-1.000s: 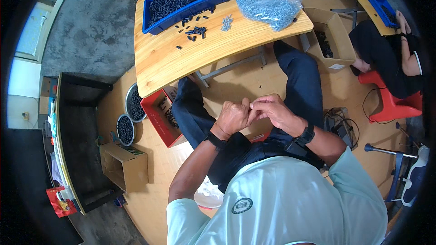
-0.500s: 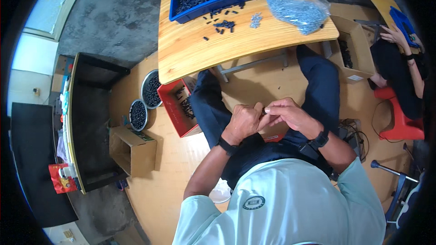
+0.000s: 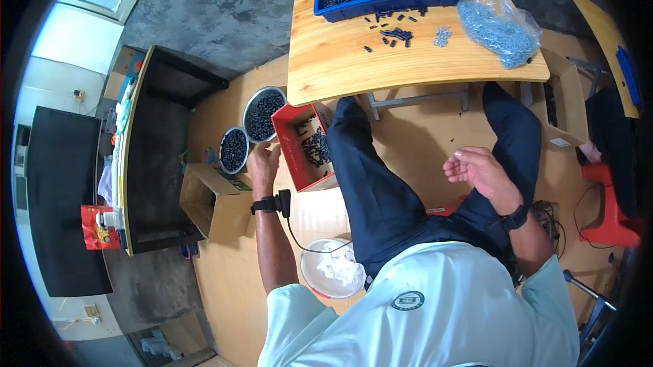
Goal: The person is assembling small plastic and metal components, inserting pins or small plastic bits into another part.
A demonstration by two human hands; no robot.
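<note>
Head view: left hand [image 3: 264,161], fingers bent, hold not discernible, just beside two bowls [image 3: 269,88] of black parts [image 3: 265,114]; right hand [image 3: 477,170], fingers half-curled, hold not discernible, near right leg [image 3: 522,136].

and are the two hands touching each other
No, the left hand is beside two round silver bowls of small black parts, while the right hand is apart, near the dark-trousered right leg.

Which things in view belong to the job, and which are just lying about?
Apparently in use:
- larger metal bowl, smaller metal bowl, red box, near the left hand
- blue tray
- bag of silvery pieces

Seemingly lying about:
- red packet
- cardboard box beside the black shelf
</note>
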